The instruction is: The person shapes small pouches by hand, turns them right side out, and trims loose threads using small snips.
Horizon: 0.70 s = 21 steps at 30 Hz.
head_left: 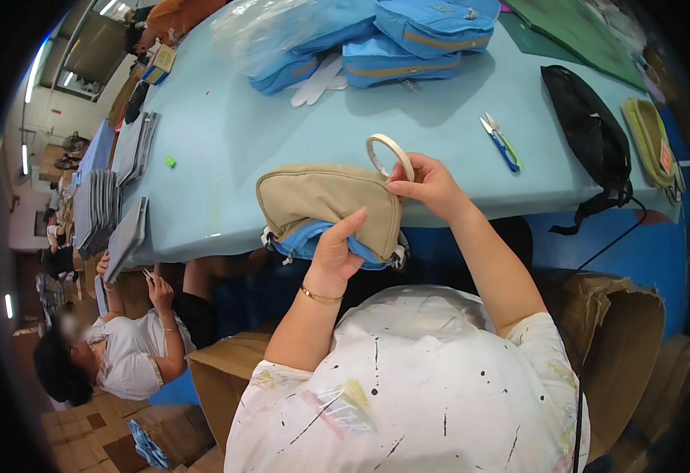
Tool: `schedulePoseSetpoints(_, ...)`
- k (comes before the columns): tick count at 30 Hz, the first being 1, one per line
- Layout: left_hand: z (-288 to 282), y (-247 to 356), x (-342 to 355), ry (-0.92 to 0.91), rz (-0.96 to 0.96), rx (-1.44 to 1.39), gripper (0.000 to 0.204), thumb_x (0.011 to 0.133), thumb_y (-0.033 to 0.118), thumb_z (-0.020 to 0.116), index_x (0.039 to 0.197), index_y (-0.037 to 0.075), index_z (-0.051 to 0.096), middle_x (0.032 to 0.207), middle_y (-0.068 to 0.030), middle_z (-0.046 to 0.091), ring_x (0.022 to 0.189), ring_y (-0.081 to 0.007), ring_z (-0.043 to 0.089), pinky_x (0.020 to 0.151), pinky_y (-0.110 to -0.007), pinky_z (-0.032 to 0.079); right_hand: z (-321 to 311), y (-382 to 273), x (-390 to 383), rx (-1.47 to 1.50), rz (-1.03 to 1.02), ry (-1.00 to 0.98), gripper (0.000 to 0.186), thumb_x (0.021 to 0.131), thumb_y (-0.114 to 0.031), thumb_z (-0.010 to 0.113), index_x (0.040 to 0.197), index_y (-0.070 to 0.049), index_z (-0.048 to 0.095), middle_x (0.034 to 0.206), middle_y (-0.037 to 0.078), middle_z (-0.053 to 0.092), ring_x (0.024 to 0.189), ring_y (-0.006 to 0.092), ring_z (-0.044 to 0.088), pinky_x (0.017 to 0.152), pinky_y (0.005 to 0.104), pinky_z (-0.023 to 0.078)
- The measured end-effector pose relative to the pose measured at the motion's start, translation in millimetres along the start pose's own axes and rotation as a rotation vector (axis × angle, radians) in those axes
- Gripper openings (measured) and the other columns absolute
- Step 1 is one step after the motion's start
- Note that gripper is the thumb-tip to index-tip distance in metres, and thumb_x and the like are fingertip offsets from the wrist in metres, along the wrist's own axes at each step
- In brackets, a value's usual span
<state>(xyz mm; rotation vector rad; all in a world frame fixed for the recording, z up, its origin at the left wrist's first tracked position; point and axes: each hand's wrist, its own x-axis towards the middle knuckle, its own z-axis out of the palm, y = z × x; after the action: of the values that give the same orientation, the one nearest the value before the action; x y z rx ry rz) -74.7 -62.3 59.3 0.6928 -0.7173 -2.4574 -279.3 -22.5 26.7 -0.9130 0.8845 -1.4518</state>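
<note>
Beige fabric pouch with blue lining (pixel 325 206) at bench (pixel 227 134) edge, long axis left-right; left hand (pixel 335 251) pinches lower edge; right hand (pixel 430 186) grips white tape roll (pixel 389 154) at its right corner.

Place: sewing or bag-making workshop | Evidence: long light-blue worktable (pixel 227 134) with stacked blue pouches (pixel 408 39), thread snips (pixel 500 142), grey fabric panels piled (pixel 104 197) along its edge | Surroundings: cardboard boxes (pixel 219 378) on the floor, a seated co-worker (pixel 116 355) nearby, fluorescent tube lights (pixel 36 71) overhead
</note>
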Motion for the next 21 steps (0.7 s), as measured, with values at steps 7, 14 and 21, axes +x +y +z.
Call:
schedulePoseSetpoints(7, 9, 0, 8, 0.112, 0.045, 0.162, 0.036, 0.092, 0.012, 0.057, 0.124, 0.0, 0.05, 0.119, -0.0124, 0.059, 0.105, -0.0217, 0.06, 0.089, -0.035, 0.05, -1, -1, -1, 0.004, -0.001, 0.003, 0.014, 0.082, -0.007, 0.069, 0.087, -0.006, 0.056, 0.083, 0.001, 0.059, 0.075, 0.0094, 0.057, 0.069, 0.0253, 0.048)
schedulePoseSetpoints(14, 5, -6, 11, 0.191, 0.104, 0.101, 0.036, 0.097, 0.018, 0.048, 0.127, -0.001, 0.047, 0.123, -0.0131, 0.057, 0.111, -0.0246, 0.058, 0.095, -0.038, 0.047, 0, 6, 3, 0.021, -0.059, -0.003, 0.018, 0.084, -0.005, 0.067, 0.083, -0.008, 0.05, 0.084, 0.002, 0.058, 0.075, 0.0093, 0.054, 0.068, 0.0251, 0.047)
schedulePoseSetpoints(21, 6, -7, 14, 0.211, 0.107, 0.066, 0.035, 0.097, 0.019, 0.049, 0.126, 0.0, 0.048, 0.12, -0.0127, 0.058, 0.108, -0.024, 0.059, 0.093, -0.037, 0.048, 1, 6, 3, -0.008, -0.08, 0.003, 0.018, 0.084, -0.003, 0.067, 0.082, -0.008, 0.049, 0.084, 0.002, 0.058, 0.077, 0.009, 0.054, 0.069, 0.025, 0.046)
